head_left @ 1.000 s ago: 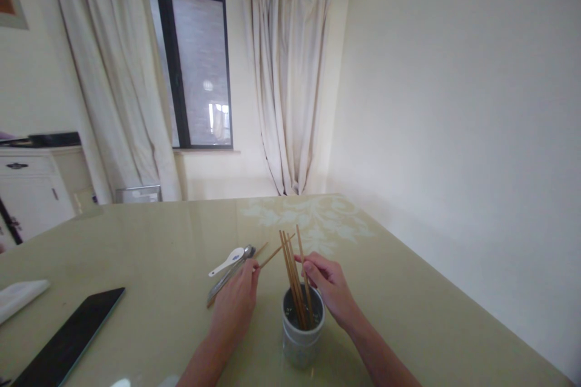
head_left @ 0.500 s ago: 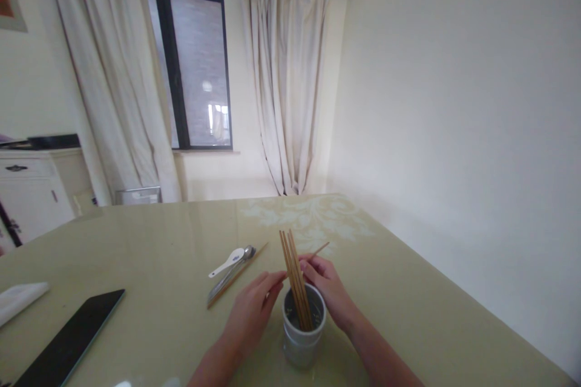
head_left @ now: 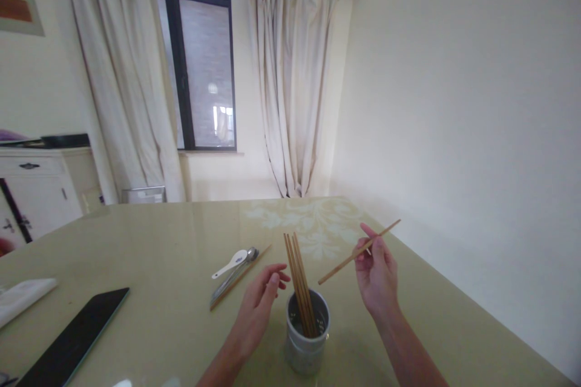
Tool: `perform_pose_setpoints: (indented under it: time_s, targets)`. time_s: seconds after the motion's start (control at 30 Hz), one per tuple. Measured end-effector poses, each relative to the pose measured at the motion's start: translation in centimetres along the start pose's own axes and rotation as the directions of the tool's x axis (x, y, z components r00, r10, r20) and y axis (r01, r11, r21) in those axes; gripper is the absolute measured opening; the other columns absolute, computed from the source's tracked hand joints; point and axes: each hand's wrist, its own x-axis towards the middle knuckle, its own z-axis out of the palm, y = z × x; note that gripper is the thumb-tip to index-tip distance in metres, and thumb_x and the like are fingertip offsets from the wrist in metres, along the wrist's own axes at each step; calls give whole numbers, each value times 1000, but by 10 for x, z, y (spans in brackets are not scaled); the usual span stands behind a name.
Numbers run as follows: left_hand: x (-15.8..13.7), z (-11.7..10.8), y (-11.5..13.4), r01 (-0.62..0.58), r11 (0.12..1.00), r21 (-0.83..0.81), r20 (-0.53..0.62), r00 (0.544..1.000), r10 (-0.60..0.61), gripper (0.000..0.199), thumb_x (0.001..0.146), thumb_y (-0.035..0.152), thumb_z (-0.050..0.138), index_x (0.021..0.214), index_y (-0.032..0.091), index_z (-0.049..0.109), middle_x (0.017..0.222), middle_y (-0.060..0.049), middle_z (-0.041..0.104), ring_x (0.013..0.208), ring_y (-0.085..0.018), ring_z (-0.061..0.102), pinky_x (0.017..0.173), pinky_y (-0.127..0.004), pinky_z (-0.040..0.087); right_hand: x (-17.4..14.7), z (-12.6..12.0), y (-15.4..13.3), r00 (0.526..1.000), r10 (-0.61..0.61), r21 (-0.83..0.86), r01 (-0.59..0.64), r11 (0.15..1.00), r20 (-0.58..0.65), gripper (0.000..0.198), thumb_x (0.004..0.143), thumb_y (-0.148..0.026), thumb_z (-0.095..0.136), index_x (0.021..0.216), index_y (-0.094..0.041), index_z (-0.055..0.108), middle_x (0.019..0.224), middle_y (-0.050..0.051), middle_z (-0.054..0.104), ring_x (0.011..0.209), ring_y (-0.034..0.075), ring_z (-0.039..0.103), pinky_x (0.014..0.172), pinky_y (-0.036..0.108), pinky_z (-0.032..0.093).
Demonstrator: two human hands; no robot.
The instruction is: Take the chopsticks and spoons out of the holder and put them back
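Note:
My right hand [head_left: 376,269] pinches one wooden chopstick [head_left: 347,261] to the right of a grey utensil holder [head_left: 307,351]. The chopstick slants, its upper end pointing away to the right. Several chopsticks [head_left: 298,284] stand in the holder, leaning to the left. On the holder's left side, my left hand [head_left: 265,290] is open, its fingers curved loosely near the standing chopsticks with nothing in them. Beyond that hand, a white spoon [head_left: 231,264], a metal spoon [head_left: 249,254] and another chopstick [head_left: 238,281] lie together on the table; part of the metal utensils is covered.
A black flat tablet-like slab [head_left: 77,338] lies on the table [head_left: 158,248] at the left, beside a white object [head_left: 25,299]. A white wall [head_left: 476,133] borders the table's right edge. Behind are a window [head_left: 209,72], curtains [head_left: 295,84] and a white cabinet [head_left: 39,193].
My right hand has drawn away to the right from the holder with one chopstick in it. My left hand has come off the chopsticks and its fingers have loosened.

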Motion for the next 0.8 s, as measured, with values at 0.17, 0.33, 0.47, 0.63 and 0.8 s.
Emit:
perform_pose_setpoints:
  time_s: [0.17,0.33,0.47,0.63,0.8]
  targets:
    - [-14,11,15,108,971,-213,170,983,-72,60,100,69,52,138,25,67,140,-11,72,131,-29,65,117,-48,48,-24,16,1,989,46,-103,-31,994,143,50,88,-57,83,124,-23,78,73,-1,61,57,11,47,49,23,39]
    - [-17,16,15,164,926,-340,225,970,-90,63,92,70,65,136,25,70,134,-10,76,131,-31,67,120,-49,48,-47,23,12,941,90,-369,40,928,327,55,96,-61,71,129,-18,77,64,-3,54,54,13,45,50,26,39]
    - [-15,19,11,148,934,-326,192,977,-88,60,87,71,71,126,25,77,135,-8,76,129,-32,67,113,-45,55,-55,23,24,883,184,-479,52,876,432,51,95,-60,72,124,-19,80,81,4,68,65,18,56,61,30,47]
    - [-15,17,-2,189,938,-289,131,979,-157,66,81,76,73,123,25,79,137,-8,75,131,-32,66,118,-46,51,-54,25,26,843,237,-473,23,881,483,40,92,-58,75,99,-20,81,82,5,69,76,22,61,70,32,49]
    - [-17,18,-17,269,920,-286,93,963,-253,72,78,78,76,125,23,78,142,-10,72,140,-34,59,125,-50,42,-55,30,23,793,324,-441,-79,894,516,46,93,-63,72,77,-20,72,72,0,54,66,16,48,59,27,40]
